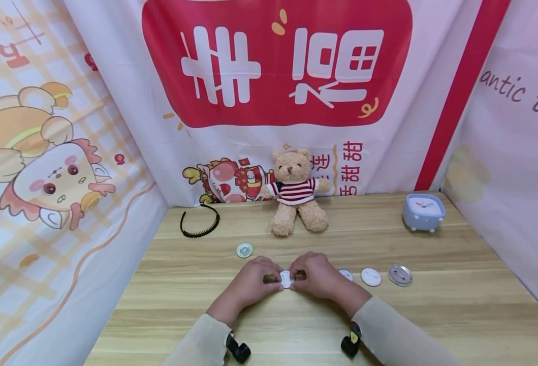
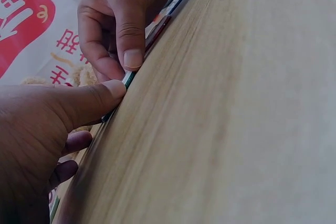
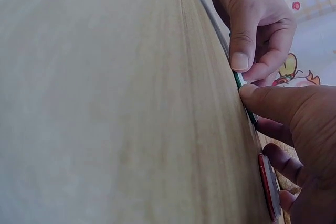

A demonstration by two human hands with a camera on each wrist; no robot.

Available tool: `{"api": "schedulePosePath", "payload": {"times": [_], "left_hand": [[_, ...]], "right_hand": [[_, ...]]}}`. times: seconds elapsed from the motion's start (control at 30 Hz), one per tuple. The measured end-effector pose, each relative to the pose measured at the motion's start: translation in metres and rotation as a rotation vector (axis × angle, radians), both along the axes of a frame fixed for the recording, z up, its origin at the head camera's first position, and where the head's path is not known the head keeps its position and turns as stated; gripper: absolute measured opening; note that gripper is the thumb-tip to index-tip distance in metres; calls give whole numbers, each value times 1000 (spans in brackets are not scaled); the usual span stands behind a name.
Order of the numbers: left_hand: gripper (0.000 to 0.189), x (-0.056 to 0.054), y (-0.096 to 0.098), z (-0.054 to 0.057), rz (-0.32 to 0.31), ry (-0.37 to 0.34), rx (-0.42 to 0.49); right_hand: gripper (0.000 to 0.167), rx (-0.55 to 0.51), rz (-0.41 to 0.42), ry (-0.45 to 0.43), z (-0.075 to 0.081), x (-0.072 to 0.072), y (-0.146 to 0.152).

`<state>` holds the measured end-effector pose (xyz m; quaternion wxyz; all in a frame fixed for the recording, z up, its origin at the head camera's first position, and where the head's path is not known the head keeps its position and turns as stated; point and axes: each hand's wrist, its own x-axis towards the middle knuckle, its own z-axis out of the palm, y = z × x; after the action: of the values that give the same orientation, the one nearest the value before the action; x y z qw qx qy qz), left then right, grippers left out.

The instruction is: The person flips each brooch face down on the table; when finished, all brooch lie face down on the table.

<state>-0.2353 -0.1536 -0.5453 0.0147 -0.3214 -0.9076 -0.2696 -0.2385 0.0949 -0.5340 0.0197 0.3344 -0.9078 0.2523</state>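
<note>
A small round pin badge (image 1: 286, 279) lies at the middle of the table, its white back facing up. My left hand (image 1: 256, 279) pinches its left edge between thumb and fingers, while my right hand (image 1: 316, 276) pinches the right edge. Both wrist views show the badge's thin green rim (image 3: 239, 80) between the two thumbs, low against the wood. Partly hidden behind my right hand is another white-backed badge (image 1: 346, 275). To its right lie a white badge (image 1: 371, 277) and a larger silvery badge (image 1: 400, 275) with a pin across its back.
A pale green badge (image 1: 244, 250) lies beyond my left hand. Farther back are a black toothed headband (image 1: 200, 221), a teddy bear (image 1: 292, 193) in a striped shirt, and a blue clock (image 1: 424, 212). Printed cloths (image 1: 113, 91) hang behind and beside the wooden table (image 1: 291, 325).
</note>
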Motion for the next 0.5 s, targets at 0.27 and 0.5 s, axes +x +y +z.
{"api": "schedulePosePath", "payload": {"times": [0.27, 0.5], "left_hand": [[6, 0, 0, 1, 6, -19, -1], [26, -6, -17, 4, 171, -44, 90]], "right_hand": [[13, 8, 9, -13, 1, -1, 0], [14, 2, 4, -10, 2, -1, 0]]}}
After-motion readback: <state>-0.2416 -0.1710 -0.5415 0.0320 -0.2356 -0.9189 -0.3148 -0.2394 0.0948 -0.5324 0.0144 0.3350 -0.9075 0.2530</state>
